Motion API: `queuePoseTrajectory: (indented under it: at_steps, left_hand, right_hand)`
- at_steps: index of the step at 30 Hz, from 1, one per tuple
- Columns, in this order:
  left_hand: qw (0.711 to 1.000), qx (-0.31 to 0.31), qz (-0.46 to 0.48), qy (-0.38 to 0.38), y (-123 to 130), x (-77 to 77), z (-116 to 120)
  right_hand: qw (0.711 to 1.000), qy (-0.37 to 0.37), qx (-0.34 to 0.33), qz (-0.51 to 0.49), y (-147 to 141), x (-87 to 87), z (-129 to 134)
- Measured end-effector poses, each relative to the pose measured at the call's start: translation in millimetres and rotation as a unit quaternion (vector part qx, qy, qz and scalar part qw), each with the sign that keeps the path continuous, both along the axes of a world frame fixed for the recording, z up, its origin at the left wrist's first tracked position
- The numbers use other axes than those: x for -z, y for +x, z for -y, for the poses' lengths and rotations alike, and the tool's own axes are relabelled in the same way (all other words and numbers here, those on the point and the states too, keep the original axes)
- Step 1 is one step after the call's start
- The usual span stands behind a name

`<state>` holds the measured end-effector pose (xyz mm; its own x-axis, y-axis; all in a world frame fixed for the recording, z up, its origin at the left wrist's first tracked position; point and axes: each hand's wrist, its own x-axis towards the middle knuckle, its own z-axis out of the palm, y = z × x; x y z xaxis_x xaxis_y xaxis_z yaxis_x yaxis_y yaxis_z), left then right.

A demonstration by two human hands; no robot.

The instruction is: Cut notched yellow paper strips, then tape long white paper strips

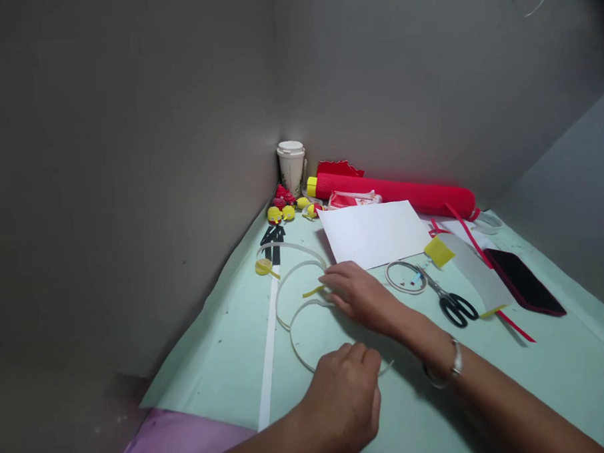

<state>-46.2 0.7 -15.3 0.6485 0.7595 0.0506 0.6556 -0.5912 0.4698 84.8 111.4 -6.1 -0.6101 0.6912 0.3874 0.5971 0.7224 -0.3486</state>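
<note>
A long, narrow pale paper strip (293,340) curls in several loose loops across the table. My left hand (342,392) is closed on the near part of this strip, and a short end pokes out to the right of its fingers. Just beyond it, my right hand (360,294) reaches over the loops from the right. Its fingers stretch leftward, a little apart, against the strip's curves. A short yellow strip (313,292) lies at those fingertips. Left of the loops are a small yellow coil with a tail (264,267) and a straight white strip (270,348).
Scissors (455,306), a ring-shaped roll (407,277), a yellow paper square (439,252) and a phone (524,280) lie right. Behind are a white sheet (377,233), black strips (273,244), yellow pieces (280,214), a red roll (395,190) and a lidded cup (292,167) by the walls.
</note>
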Motion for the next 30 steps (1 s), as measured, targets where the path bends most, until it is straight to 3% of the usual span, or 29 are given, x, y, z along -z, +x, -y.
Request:
queuePoseTrajectory:
  at_steps: [4,7,10,12,14,16,19,25,30]
  left_hand:
    - [1.0,-0.011,-0.004,0.005,-1.2,-0.2,-2.3]
    - [1.0,-0.02,-0.004,0.005,-1.6,-0.2,-2.8]
    - [0.999,-0.037,0.0,0.009,-2.0,0.4,-3.1]
    - [0.999,-0.052,-0.003,0.012,-3.0,0.0,-4.8]
    - [0.998,-0.067,-0.005,0.013,-5.1,-1.3,-8.2]
    - [0.996,-0.087,-0.005,0.018,-7.7,-3.0,-13.2]
    - [0.992,-0.118,-0.006,0.035,-10.5,-4.2,-20.6]
    - [0.993,-0.112,-0.025,0.036,-7.6,-5.4,-21.8]
    - [0.996,-0.088,0.007,0.017,-3.1,-4.4,-16.1]
  right_hand:
    - [1.0,-0.005,-0.02,-0.018,-11.6,12.7,-12.2]
    - [0.998,-0.003,0.017,-0.064,3.1,5.3,-3.5]
    - [0.986,-0.007,0.096,-0.134,28.2,-11.8,15.3]
    - [0.95,-0.083,0.165,-0.251,47.2,-22.5,30.0]
    - [0.915,-0.096,0.238,-0.31,65.5,-29.1,44.4]
    - [0.899,-0.053,0.319,-0.295,80.4,-29.4,57.2]
    - [0.907,0.009,0.38,-0.182,92.0,-16.4,72.1]
    - [0.962,0.032,0.264,-0.064,81.3,26.6,90.4]
    - [0.978,0.007,0.204,-0.035,71.0,31.8,98.9]
